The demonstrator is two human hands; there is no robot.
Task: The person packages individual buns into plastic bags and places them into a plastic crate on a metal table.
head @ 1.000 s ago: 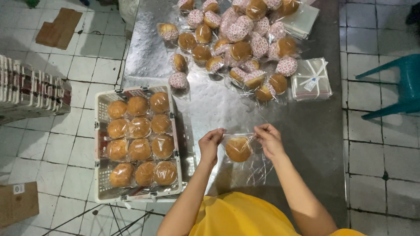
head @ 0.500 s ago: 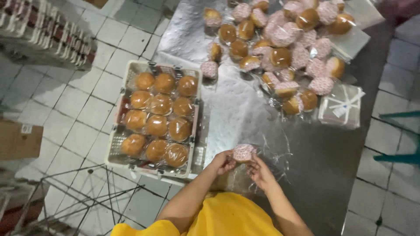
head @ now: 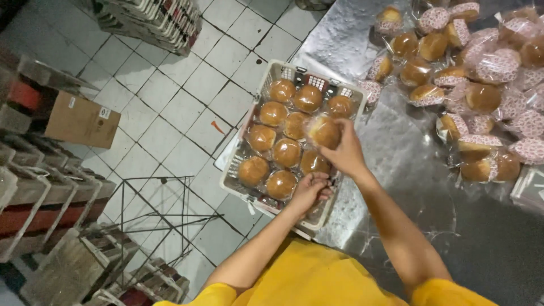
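Right hand, fingers grasping a wrapped bun above the white crate of buns; left hand, fingers curled at the crate's near edge, contents indiscernible.

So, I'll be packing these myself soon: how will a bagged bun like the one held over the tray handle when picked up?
The bagged bun in the right hand probably feels light and squashy, being a puffy round roll. Its glossy clear wrap looks slippery and floppy. The domed shape might roll if set on edge.
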